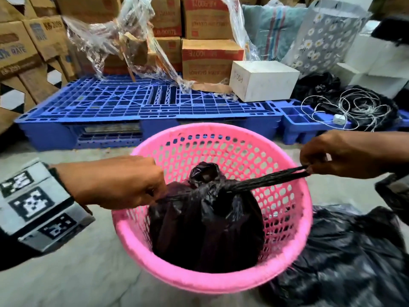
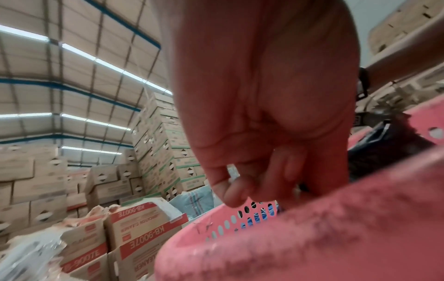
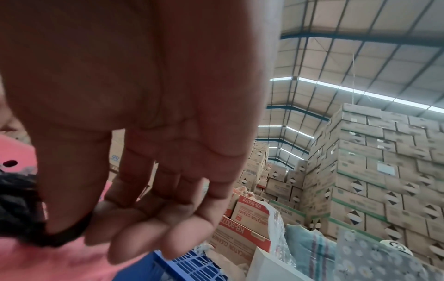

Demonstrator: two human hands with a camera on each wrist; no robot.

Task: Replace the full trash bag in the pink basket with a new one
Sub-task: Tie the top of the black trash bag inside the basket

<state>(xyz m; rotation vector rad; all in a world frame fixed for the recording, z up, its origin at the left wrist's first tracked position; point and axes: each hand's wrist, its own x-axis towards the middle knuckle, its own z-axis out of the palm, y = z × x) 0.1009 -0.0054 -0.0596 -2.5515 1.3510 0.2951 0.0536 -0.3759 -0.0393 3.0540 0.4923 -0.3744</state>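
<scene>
A pink perforated basket (image 1: 287,269) stands on the floor with a full black trash bag (image 1: 205,231) inside it, its top knotted. My left hand (image 1: 155,191) pinches one twisted end of the bag at the basket's left rim. My right hand (image 1: 309,169) pinches the other end, a taut black strand (image 1: 265,179) stretched out over the right rim. In the left wrist view the left hand (image 2: 252,182) curls above the pink rim (image 2: 312,237). The right wrist view shows the right hand (image 3: 79,228) with thumb and fingers closed on the black strand (image 3: 21,214).
Another crumpled black bag (image 1: 345,260) lies on the floor right of the basket. A blue pallet (image 1: 143,107) sits behind, carrying cardboard boxes (image 1: 210,60), a white box (image 1: 263,80) and clear wrap (image 1: 124,45). Coiled white cord (image 1: 352,107) lies at right.
</scene>
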